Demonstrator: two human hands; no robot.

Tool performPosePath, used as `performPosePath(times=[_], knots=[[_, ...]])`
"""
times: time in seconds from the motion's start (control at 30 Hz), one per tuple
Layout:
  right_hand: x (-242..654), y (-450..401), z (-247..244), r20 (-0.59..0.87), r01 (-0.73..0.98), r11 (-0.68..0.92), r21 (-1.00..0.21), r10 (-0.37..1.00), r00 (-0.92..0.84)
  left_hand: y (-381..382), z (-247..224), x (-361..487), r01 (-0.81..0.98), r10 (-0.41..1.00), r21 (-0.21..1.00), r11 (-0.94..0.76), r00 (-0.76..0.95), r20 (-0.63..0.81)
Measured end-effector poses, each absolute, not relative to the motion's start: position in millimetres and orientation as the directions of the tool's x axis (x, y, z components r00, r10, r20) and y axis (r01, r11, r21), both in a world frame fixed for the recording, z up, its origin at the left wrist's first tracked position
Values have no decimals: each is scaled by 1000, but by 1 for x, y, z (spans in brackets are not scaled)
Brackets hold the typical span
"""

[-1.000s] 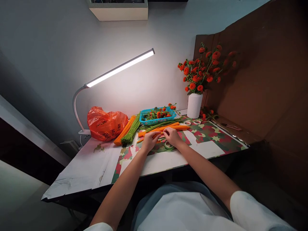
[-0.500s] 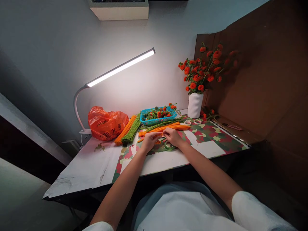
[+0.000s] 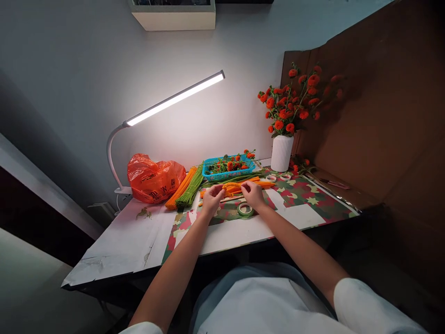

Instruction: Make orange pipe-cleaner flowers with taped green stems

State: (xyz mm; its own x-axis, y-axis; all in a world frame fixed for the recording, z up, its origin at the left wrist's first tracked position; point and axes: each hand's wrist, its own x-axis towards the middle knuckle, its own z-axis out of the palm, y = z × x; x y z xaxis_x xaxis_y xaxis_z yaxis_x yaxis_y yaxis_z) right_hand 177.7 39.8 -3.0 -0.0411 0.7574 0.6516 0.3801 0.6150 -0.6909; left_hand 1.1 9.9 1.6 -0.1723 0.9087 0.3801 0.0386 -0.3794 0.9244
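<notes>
Between my two hands stretches an orange pipe cleaner (image 3: 232, 185), which looks curled or coiled along its length. My left hand (image 3: 213, 197) is closed on its left end, the fingertips pinched together. At its right end my right hand (image 3: 253, 195) pinches it as well. Just behind the hands lie loose orange pipe cleaners (image 3: 264, 184) and green ones (image 3: 239, 179). A thin stick (image 3: 233, 199) lies under the held piece. Close below my right hand is a roll of green tape (image 3: 245, 210).
A blue basket (image 3: 227, 176) of orange flowers stands behind. Left are bundled green pipe cleaners (image 3: 190, 191), an orange plastic bag (image 3: 156, 181) and a lit lamp (image 3: 174, 98). Right are a white vase (image 3: 282, 154) of flowers, white tape rolls (image 3: 270, 178) and pliers (image 3: 335, 184).
My hands have drawn apart, left hand to the left and right hand slightly right. The orange curled piece now shows between them, and the green tape roll is less covered.
</notes>
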Motion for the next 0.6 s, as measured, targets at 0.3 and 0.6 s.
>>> performPosePath(times=[0.3, 0.6], knots=[[181, 40, -3, 698, 384, 702, -600, 693, -178, 10, -2, 0, 208, 884, 880, -428, -108, 455], [188, 41, 0, 698, 350, 759, -549, 647, -307, 4, 2, -5, 494, 823, 718, -490, -9, 568]])
